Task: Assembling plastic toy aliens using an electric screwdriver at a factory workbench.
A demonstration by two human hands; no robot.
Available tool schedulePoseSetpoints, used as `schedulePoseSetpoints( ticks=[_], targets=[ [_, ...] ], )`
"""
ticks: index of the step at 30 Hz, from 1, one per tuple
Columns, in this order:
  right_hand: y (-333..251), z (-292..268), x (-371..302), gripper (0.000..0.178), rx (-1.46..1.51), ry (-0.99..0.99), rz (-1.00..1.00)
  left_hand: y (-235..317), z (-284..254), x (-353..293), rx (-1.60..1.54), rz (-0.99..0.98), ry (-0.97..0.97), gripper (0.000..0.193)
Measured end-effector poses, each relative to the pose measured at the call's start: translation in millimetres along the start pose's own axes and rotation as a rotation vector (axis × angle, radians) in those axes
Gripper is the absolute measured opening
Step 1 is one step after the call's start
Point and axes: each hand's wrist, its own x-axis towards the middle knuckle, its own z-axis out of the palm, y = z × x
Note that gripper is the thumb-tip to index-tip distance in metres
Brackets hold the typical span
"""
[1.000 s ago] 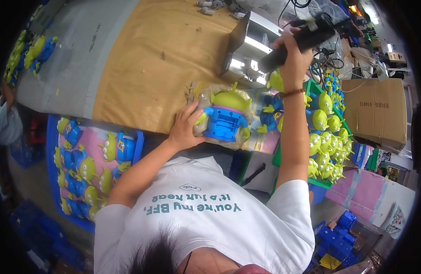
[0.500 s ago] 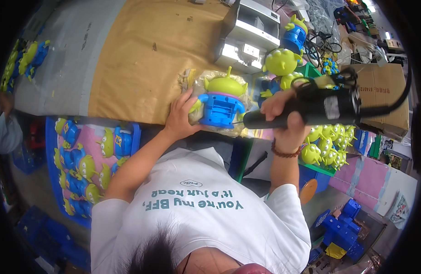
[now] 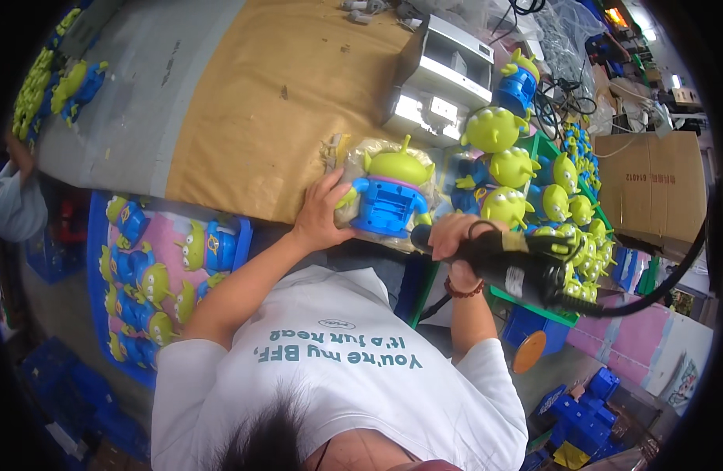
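Observation:
A green-and-blue alien toy figure (image 3: 393,206) lies on a plastic-covered pad (image 3: 440,196) at the table's front edge, its blue back and the slotted recess in it facing up. My left hand (image 3: 320,210) grips the figure's left side, fingers by its arm and thumb along the lower edge. A black electric screwdriver (image 3: 502,263) is wrapped in my right hand (image 3: 459,243). It points left, with its front end close to the figure's lower right side. Whether the bit touches the toy cannot be made out.
More alien figures (image 3: 509,206) crowd a green crate (image 3: 534,308) on the right. A blue bin (image 3: 240,251) of figures stands at left. Behind the pad is a white boxy device (image 3: 455,59); a cable (image 3: 651,302) trails from the screwdriver. Another person's arm (image 3: 20,161) shows far left.
My right hand and the screwdriver have come down and toward me; the tool's rear end now tilts lower. The figure and my left hand stay together. The whole view has shifted slightly.

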Motion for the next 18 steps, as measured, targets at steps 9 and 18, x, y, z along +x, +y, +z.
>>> schedulePoseSetpoints(
  ticks=[9,18],
  targets=[
    [0.3,1.8,2.0,0.033,0.037,-0.059,0.026,-0.9,0.3,-0.2,-0.004,0.001,-0.002,0.097],
    [-28.2,-6.2,86.6,0.042,0.045,0.180,0.044,-0.3,0.7,-0.9,0.042,-0.016,0.002,0.096]
  ],
)
